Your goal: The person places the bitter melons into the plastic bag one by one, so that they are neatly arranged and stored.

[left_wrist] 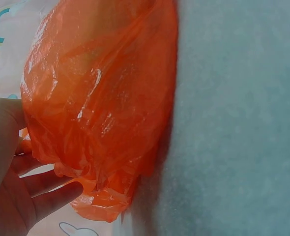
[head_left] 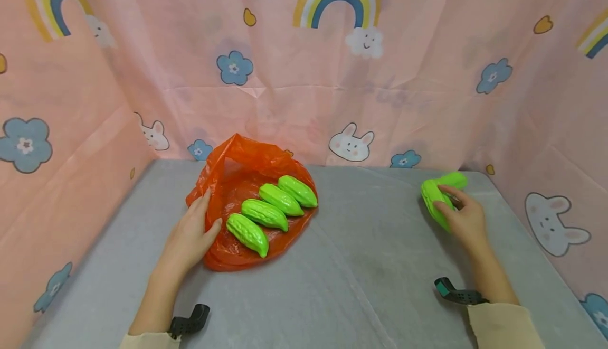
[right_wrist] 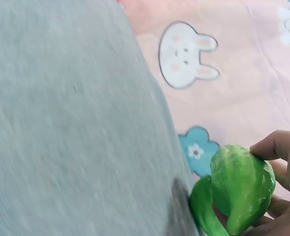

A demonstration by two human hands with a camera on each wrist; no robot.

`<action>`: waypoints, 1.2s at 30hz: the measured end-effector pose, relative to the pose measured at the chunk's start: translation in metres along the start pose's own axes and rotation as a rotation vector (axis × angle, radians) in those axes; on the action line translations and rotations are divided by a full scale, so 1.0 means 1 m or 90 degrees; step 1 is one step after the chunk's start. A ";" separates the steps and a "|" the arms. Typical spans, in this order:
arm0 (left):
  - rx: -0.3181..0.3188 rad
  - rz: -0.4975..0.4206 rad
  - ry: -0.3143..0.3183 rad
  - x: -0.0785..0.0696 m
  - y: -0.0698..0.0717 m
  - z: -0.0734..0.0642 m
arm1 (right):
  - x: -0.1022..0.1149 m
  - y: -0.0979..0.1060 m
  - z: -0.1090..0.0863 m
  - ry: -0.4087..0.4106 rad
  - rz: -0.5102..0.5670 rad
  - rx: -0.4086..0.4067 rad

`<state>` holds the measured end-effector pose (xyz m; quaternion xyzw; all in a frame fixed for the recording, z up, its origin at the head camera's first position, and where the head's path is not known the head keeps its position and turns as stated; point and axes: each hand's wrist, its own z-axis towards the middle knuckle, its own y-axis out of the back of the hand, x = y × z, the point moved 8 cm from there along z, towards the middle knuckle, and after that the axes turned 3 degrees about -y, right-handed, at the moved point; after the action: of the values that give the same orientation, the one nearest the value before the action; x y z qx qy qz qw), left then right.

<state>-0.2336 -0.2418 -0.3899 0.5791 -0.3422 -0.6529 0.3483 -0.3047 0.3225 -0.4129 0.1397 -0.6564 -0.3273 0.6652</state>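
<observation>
An orange plastic bag (head_left: 223,262) lies on the table with its mouth spread wide. Several glossy green bitter melons (head_left: 264,214) rest in a slanting row inside it. My left hand (head_left: 190,233) holds the bag's left edge between thumb and forefinger, the other fingers fairly straight in the left wrist view. Far to the right, my right hand (head_left: 465,219) grips a bitter melon (right_wrist: 241,187) with thumb and fingers. Another bitter melon (head_left: 456,180) lies just behind it, partly hidden by the held one.
Grey cloth covers the table (head_left: 361,264). A pink patterned curtain (head_left: 285,111) hangs along the back and both sides. Black wrist mounts (head_left: 458,292) sit on both forearms near the cream sleeves.
</observation>
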 end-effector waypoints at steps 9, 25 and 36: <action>-0.002 0.002 -0.007 0.000 0.002 0.000 | 0.023 -0.021 -0.008 0.062 -0.002 0.038; -0.014 -0.008 -0.008 -0.001 0.000 0.000 | 0.080 -0.048 -0.030 0.201 0.010 0.096; -0.011 -0.019 -0.003 -0.001 0.000 0.001 | 0.124 -0.091 -0.041 0.217 0.083 0.181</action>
<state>-0.2343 -0.2407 -0.3894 0.5797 -0.3287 -0.6624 0.3422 -0.2973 0.1672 -0.3759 0.2427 -0.5816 -0.1594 0.7599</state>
